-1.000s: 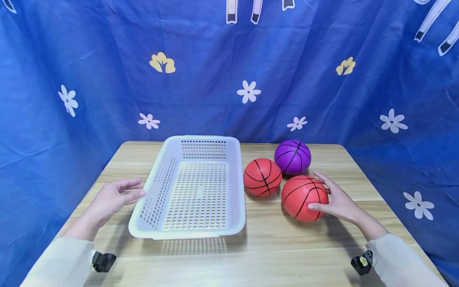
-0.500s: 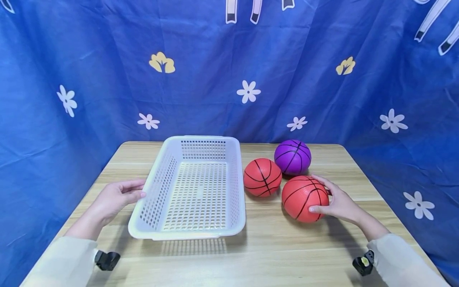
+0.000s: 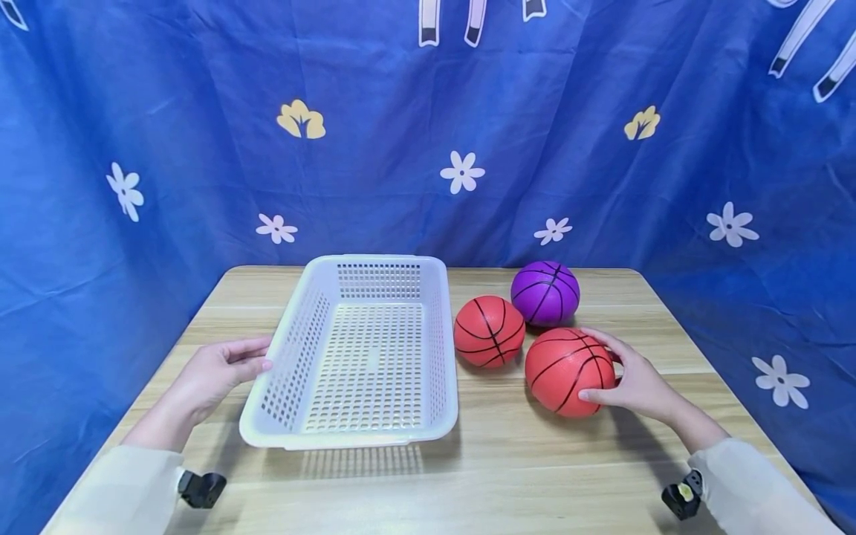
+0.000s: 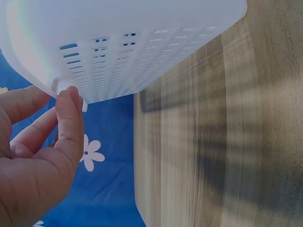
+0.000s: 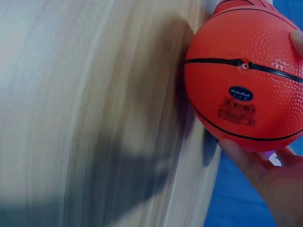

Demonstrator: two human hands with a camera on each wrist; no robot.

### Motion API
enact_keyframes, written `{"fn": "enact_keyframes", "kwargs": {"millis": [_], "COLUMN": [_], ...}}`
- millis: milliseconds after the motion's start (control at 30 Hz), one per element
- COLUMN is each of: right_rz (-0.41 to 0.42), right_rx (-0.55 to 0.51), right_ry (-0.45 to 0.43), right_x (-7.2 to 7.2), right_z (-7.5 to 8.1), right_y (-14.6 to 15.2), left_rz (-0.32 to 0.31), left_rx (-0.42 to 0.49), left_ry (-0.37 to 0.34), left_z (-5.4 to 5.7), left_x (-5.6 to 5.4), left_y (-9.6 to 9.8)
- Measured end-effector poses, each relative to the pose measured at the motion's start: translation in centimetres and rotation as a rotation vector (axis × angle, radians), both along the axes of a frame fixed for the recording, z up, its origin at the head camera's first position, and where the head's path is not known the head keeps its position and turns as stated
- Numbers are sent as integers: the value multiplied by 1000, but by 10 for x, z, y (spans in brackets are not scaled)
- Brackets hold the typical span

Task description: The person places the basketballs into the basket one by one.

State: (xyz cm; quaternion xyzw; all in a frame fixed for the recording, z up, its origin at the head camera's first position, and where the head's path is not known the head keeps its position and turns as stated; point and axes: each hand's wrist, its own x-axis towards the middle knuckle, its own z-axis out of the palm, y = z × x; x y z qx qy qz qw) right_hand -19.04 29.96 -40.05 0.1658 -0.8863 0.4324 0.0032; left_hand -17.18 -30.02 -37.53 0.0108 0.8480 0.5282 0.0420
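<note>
A white plastic basket point(image 3: 371, 429) with perforated walls stands left of centre on the table, with nothing in it. My left hand point(image 3: 217, 380) pinches its left rim, thumb on top and the other fingers partly hidden beneath; the left wrist view shows the fingertips at the rim. On the right, my right hand point(image 3: 635, 383) grips the nearest red toy basketball point(image 3: 565, 371) from its right side, thumb in front and fingers behind. In the right wrist view, the ball's valve and printed label face the camera.
Another red basketball point(image 3: 490, 331) sits between the basket and the held ball. Behind them, near the far edge, is a purple basketball point(image 3: 545, 293). The wooden table point(image 3: 495, 483) is bordered by a blue patterned curtain point(image 3: 374, 163).
My left hand has moved slightly right onto the basket rim. The right hand's fingers have come closer round the red ball, which has barely shifted.
</note>
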Motion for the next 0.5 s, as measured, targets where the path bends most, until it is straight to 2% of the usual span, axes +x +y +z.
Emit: {"fn": "enact_keyframes", "kwargs": {"millis": [300, 500], "right_rz": [-20, 1], "right_rx": [9, -27], "right_ry": [84, 123], "right_x": [0, -3], "right_z": [12, 29], "right_y": [0, -2], "left_rz": [-2, -5], "left_rx": [68, 104], "left_ry": [-1, 5], "left_z": [-3, -3], "left_x": [-1, 0], "left_y": [-2, -1]}}
